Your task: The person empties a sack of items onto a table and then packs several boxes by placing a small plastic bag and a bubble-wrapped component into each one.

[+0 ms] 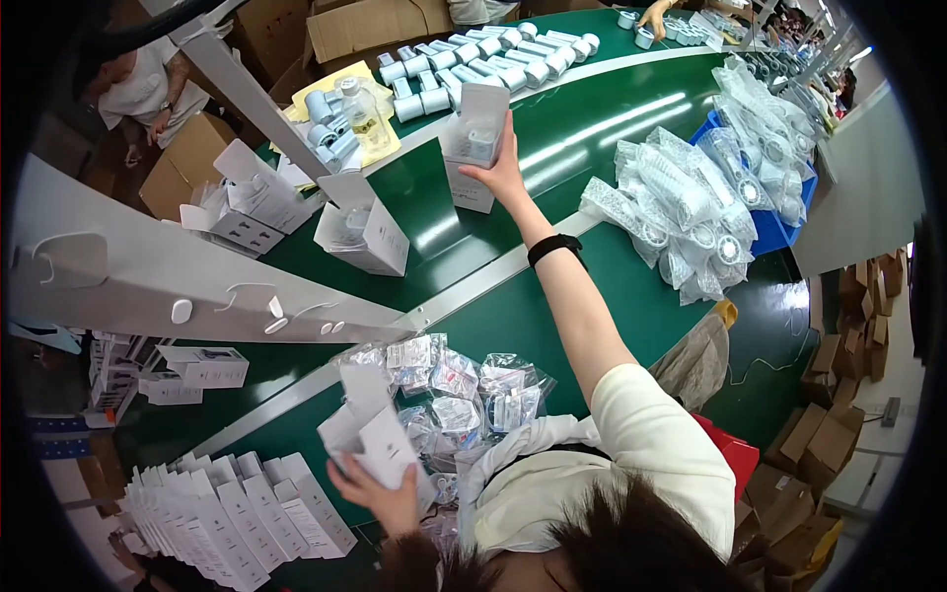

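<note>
My right arm, a black band on its wrist, reaches out over the green belt. At its end my right hand (503,173) is closed around the side of an open white box (472,187); a clear-wrapped item shows inside. Close to my body, my left hand (383,493) grips another white box (380,444), its flaps raised and its inside partly hidden. Beside that box lies a heap of clear bags (459,395) with small parts and printed papers. One more open white box (370,242) with a clear-wrapped item stands on the belt, left of my right hand.
Rows of white boxes (237,518) stand at lower left. Bubble-wrapped items (671,202) are piled at right, partly in a blue crate (779,237). Grey-white cylindrical devices (473,59) and a clear bottle (363,113) stand beyond the belt. A metal post (247,89) rises at left. Other people work nearby.
</note>
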A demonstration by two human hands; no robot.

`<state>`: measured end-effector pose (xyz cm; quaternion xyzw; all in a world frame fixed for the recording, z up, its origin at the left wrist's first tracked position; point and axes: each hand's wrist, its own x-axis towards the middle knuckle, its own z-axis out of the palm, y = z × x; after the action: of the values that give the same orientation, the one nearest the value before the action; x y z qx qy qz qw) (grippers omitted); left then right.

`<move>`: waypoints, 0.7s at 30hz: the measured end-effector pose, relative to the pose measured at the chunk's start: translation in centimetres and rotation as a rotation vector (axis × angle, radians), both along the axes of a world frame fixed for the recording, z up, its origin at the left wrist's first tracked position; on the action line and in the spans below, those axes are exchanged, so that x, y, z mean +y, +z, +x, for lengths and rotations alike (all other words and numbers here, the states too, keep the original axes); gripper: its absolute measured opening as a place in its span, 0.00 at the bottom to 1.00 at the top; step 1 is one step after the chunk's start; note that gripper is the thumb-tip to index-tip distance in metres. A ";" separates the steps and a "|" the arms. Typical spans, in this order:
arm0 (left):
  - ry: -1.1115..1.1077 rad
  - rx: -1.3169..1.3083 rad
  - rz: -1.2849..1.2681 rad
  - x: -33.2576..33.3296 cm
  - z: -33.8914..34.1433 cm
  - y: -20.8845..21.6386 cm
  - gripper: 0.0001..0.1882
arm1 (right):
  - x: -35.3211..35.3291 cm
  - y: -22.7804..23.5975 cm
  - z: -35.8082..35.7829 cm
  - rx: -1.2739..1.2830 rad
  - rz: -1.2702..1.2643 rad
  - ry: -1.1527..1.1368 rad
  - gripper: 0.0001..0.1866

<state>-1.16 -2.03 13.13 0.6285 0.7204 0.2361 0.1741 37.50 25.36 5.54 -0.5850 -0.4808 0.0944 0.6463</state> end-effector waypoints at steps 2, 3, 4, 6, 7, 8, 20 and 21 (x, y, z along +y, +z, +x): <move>-0.106 0.072 -0.072 0.3 4.8 -1.4 0.46 | -1.1 -0.4 0.6 -0.036 -0.018 0.016 0.54; -0.166 0.168 -0.091 0.5 6.0 -2.2 0.44 | -2.4 -0.2 0.9 -0.149 -0.015 -0.014 0.50; -0.157 0.173 -0.091 1.1 6.3 -2.8 0.44 | -3.7 -0.3 1.9 -0.262 -0.009 -0.049 0.46; -0.263 0.216 -0.193 2.2 6.4 -3.9 0.40 | -7.0 -1.7 6.7 -0.578 -0.147 -0.291 0.33; -0.306 0.237 -0.246 2.6 6.1 -4.4 0.39 | -8.7 -2.2 8.7 -0.607 -0.231 -0.372 0.23; -0.292 0.239 -0.247 3.5 5.9 -4.6 0.39 | -10.5 -3.0 10.8 -0.783 -0.352 -0.479 0.25; -0.337 -0.635 -0.484 7.4 3.2 -4.2 0.33 | -17.9 -1.0 9.7 -0.308 -0.417 0.133 0.25; -0.366 -0.791 -0.401 7.2 3.5 -3.5 0.34 | -18.2 -0.8 8.6 0.132 -0.217 0.208 0.24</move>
<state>2.38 5.17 9.65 0.5608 0.5078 0.2792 0.5914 46.07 7.17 4.73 -0.5909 -0.4824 0.2504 0.5961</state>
